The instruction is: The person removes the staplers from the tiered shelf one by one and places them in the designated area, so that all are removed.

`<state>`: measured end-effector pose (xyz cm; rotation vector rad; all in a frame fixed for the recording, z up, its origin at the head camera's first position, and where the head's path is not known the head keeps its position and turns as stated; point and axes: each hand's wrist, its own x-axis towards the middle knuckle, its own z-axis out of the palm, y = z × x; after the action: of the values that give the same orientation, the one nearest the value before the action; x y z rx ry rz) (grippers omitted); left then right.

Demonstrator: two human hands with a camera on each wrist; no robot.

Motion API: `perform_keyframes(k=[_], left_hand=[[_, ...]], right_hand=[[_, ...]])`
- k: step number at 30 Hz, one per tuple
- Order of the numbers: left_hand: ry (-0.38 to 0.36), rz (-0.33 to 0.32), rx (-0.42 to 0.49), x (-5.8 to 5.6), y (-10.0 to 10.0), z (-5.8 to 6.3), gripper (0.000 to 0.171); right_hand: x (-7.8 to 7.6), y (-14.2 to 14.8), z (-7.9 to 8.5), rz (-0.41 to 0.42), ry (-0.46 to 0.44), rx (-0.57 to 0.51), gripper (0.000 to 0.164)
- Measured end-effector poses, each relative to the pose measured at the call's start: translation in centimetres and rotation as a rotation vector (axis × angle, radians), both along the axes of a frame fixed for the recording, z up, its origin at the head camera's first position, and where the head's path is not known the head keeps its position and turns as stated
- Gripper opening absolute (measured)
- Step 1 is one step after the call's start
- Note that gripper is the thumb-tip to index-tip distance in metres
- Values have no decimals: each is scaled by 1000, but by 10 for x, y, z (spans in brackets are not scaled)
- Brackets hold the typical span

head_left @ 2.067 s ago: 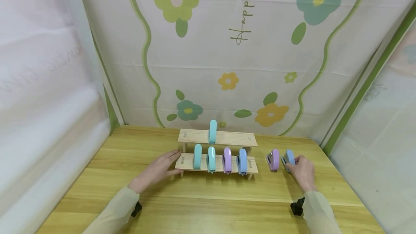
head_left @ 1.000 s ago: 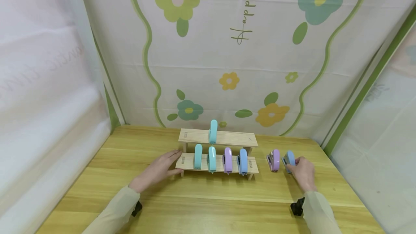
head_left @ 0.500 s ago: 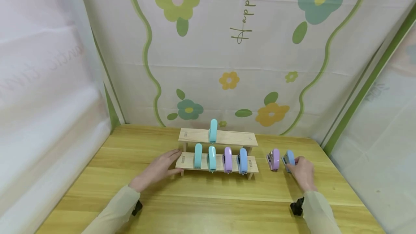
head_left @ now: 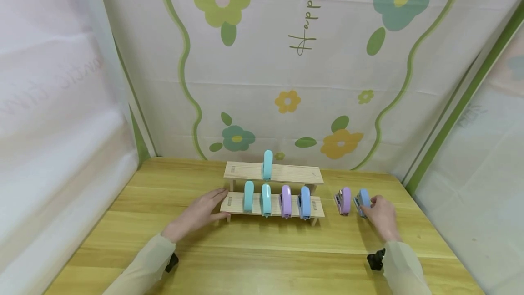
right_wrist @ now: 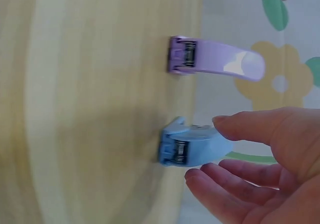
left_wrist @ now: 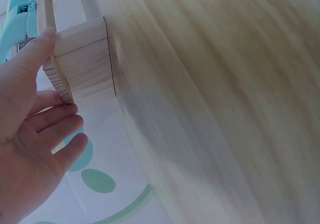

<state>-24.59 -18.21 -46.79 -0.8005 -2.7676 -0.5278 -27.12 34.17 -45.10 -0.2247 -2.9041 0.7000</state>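
Note:
My left hand (head_left: 196, 215) holds the left end of the two-tier wooden rack's lower board (head_left: 229, 204), thumb at its front edge and fingers behind. In the left wrist view, the thumb lies over the board edge (left_wrist: 60, 81). On the right, my right hand (head_left: 382, 216) is around a blue stapler (head_left: 362, 201) that stands on the table. Thumb and fingers are loosely spread on either side of this stapler (right_wrist: 200, 149) in the right wrist view, fingertips right at its body. A purple stapler (head_left: 345, 200) stands just left of it.
Two teal staplers (head_left: 248, 197), a purple one (head_left: 286, 201) and a blue one (head_left: 304, 202) line the lower board. One teal stapler (head_left: 267, 165) stands on the upper board (head_left: 294, 174). Printed cloth walls (head_left: 262, 67) enclose the wooden table (head_left: 262, 258) at back and sides.
The right hand's fingers have loosened and shifted slightly right, away from the blue stapler, which stays in place. The left hand keeps its place on the rack.

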Motion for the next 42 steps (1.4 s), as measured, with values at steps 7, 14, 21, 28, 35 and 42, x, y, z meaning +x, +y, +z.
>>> perform_keyframes(k=[7, 14, 21, 28, 35, 42], left_hand=[[26, -9, -8, -1, -1, -2, 71], [22, -9, -10, -2, -1, -2, 71], [42, -6, -20, -1, -2, -1, 69], [31, -10, -17, -1, -1, -1, 70], [20, -5, -22, -1, -1, -2, 70], [12, 1, -14, 0, -1, -2, 69]], right_hand=[[2, -6, 17, 14, 26, 12, 51], [4, -18, 37, 37, 91, -13, 50], [7, -40, 62, 90, 185, 19, 42], [10, -64, 80, 155, 226, 45, 38], [10, -89, 88, 219, 279, 27, 36], [11, -114, 95, 274, 299, 6, 35]])
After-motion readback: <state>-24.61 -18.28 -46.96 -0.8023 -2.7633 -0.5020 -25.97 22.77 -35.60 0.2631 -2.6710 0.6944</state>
